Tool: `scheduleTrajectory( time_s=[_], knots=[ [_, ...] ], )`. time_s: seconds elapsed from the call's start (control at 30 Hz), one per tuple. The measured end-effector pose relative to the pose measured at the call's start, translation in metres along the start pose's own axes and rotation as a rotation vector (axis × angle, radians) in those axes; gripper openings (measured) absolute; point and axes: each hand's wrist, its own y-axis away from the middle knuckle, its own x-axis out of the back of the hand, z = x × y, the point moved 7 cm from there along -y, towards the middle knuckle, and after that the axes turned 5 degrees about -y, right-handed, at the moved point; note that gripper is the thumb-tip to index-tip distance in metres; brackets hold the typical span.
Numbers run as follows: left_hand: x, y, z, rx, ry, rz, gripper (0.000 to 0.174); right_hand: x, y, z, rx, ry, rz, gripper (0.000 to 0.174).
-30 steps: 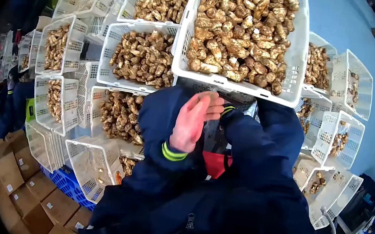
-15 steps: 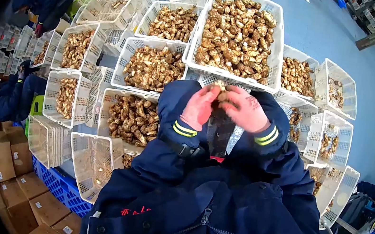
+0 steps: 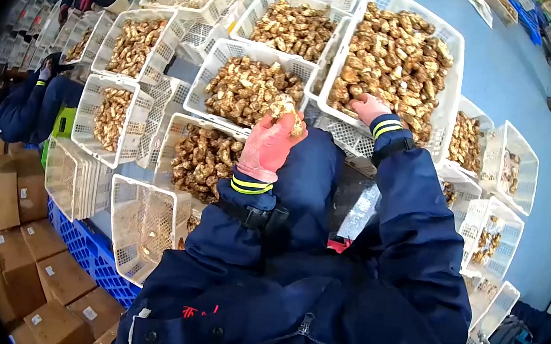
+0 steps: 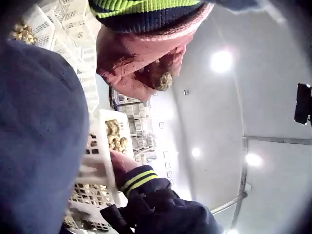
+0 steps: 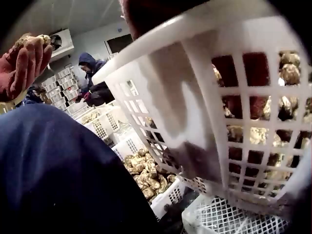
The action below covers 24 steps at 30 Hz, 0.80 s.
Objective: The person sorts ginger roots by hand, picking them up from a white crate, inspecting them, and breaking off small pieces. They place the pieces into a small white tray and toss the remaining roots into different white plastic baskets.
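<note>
My gloved left hand (image 3: 266, 149) grips a pale brown mushroom (image 3: 297, 126), held up near the front edge of a white basket of mushrooms (image 3: 199, 106). In the right wrist view the curled fingers of this hand (image 5: 27, 68) wrap a mushroom (image 5: 35, 40), and the left wrist view shows a mushroom end (image 4: 165, 81) beside the palm. My right hand (image 3: 372, 109) reaches over the near rim of the large, heaped basket (image 3: 450, 91), fingers down at its mushrooms (image 3: 400, 63). The basket wall partly hides those fingers; whether they hold a mushroom I cannot tell.
More white baskets of mushrooms stand at left (image 3: 113, 121) and right (image 3: 492, 231). A nearly bare basket (image 3: 141, 223) sits front left over a blue crate (image 3: 92, 252). Cardboard boxes (image 3: 57, 275) lie lower left. Another person (image 3: 32, 102) works at far left.
Both hands came together around a mushroom half a second ago. Since then the left hand has moved left with a mushroom, and the right hand has reached forward into the large basket.
</note>
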Motion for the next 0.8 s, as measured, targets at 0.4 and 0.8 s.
scheduleTrajectory(
  time_s=[0.4, 0.8],
  knots=[
    [0.019, -0.047, 0.01, 0.213, -0.081, -0.125, 0.031, -0.016, -0.015, 0.001, -0.056, 0.221, -0.028, 0.047],
    [-0.027, -0.096, 0.057, -0.113, -0.158, -0.191, 0.046, 0.008, -0.003, 0.017, 0.04, -0.374, 0.183, 0.032]
  ],
)
